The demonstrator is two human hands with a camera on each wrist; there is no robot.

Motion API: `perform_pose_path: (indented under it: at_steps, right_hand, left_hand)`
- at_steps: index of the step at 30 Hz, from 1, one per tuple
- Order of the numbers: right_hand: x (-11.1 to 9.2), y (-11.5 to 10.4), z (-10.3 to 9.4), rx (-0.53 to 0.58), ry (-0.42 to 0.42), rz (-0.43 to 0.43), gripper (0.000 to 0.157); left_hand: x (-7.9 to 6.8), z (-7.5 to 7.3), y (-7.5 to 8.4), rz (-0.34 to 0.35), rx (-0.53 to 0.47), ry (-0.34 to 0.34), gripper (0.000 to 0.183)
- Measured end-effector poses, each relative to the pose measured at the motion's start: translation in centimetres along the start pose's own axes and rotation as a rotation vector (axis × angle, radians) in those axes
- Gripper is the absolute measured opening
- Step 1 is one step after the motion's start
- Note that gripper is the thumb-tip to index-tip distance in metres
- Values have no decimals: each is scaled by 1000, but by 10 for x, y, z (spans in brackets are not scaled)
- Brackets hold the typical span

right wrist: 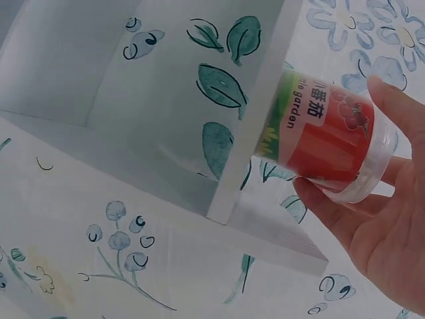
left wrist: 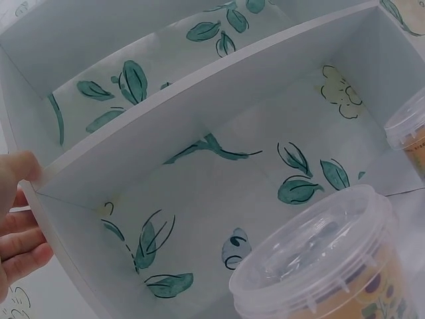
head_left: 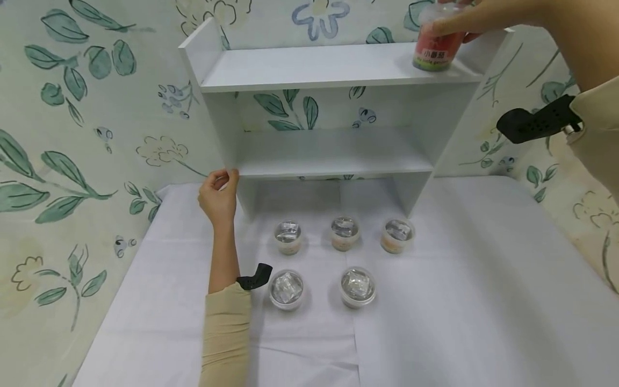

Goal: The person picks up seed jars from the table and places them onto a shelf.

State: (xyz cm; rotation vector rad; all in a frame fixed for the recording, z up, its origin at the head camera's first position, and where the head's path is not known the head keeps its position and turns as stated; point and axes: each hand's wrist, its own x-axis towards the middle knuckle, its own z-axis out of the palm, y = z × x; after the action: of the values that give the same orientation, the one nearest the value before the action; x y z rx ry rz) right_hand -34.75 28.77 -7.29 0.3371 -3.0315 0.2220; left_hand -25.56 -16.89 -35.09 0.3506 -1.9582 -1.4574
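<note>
- Cup (head_left: pixel 437 55): upright at the right end of the top board (head_left: pixel 309 67); contact of its base hard to make out.
- Right hand (right wrist: pixel 382 229): thumb and fingers curved about the cup's upper part and lid (right wrist: pixel 374 166), parted to its width.
- Left hand (head_left: pixel 218 198): thumb and bent fingers pinching the shelf's (head_left: pixel 333 150) left edge.
- Cut off: right hand, by the head view's top border; some fingertips hidden behind the cup.
</note>
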Motion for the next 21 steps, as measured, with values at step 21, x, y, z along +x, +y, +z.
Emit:
perform_pose_path:
  at_steps: [21]
  right_hand:
    - [-31,-22,-3,-19,73,1,72]
  left_hand:
    - [-2,4,-2,27,12,-30,29]
